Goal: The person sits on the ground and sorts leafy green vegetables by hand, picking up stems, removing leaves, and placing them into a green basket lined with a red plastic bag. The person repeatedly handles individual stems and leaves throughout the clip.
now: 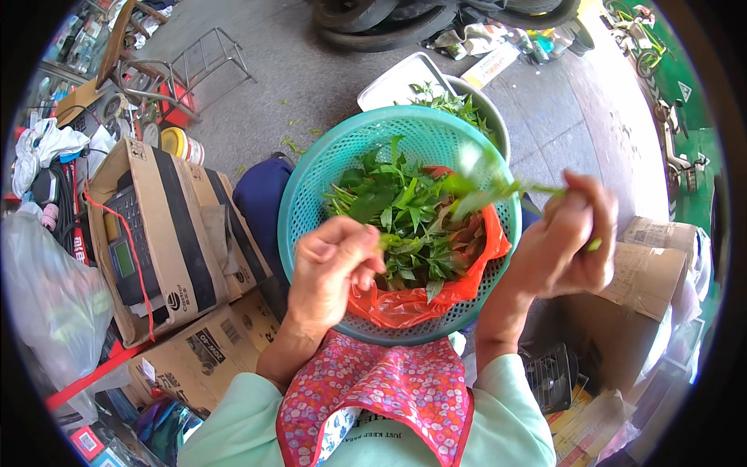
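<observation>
A teal plastic colander (307, 183) sits in front of me at my lap. In it lies a red plastic bag (397, 310), opened out, with a heap of leafy greens (408, 210) in and beside it. Over the colander's near left side is my left hand (323, 268), thumb and fingers pinched on a small green piece of leaf. My right hand (572, 241), raised past the right rim, is closed on the stem of a leafy sprig (490, 187). That sprig is smeared by motion and points left over the heap. A bit of green stem also shows at the right hand's lower fingers.
Behind the colander stand a grey basin (498, 117) with more greens and a white tray (398, 82). Cardboard boxes (187, 233) with a desk telephone (128, 241) crowd the left; another box (642, 284) stands right. Tyres (389, 27) lie at the far side, a metal rack (210, 58) far left.
</observation>
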A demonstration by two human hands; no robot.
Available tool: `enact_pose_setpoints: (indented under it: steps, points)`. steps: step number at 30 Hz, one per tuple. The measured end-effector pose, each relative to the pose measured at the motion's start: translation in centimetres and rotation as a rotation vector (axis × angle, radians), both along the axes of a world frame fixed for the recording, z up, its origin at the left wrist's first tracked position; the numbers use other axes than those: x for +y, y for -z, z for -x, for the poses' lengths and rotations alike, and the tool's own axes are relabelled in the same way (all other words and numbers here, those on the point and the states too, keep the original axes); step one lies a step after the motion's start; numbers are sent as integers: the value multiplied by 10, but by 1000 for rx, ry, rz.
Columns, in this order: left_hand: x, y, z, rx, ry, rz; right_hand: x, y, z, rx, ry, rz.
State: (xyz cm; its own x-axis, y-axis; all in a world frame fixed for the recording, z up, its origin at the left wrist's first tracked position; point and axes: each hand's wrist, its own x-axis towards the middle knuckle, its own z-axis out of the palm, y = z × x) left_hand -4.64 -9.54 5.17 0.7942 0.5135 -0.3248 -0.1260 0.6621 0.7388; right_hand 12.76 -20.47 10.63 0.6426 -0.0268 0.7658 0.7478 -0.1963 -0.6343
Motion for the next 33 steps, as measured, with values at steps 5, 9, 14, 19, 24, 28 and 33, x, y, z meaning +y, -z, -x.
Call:
enact_pose_setpoints:
  steps: [5, 9, 14, 19, 24, 28, 33]
  points:
    - [43, 15, -1, 290, -469, -764, 29, 24, -81, -324, 26, 85]
    - [94, 42, -12, 486, -501, -1142, 45, 55, -113, -198, -88, 587]
    - [103, 56, -9, 578, -499, -1594, 30, 74, -110, -57, -264, 859]
    - [51, 34, 3, 426, -113, -1297, -1, 45, -36, 137, -525, 721]
    - [25, 60, 7, 437, 492, -1732, -13, 80, 30, 303, -1051, 900]
    - [33, 55, 13, 361, 497, -1678, -24, 119, 25, 69, -706, 1213]
    - [44, 3, 13, 134, 206, -1371, -38, 100, 1, 255, -725, 1246]
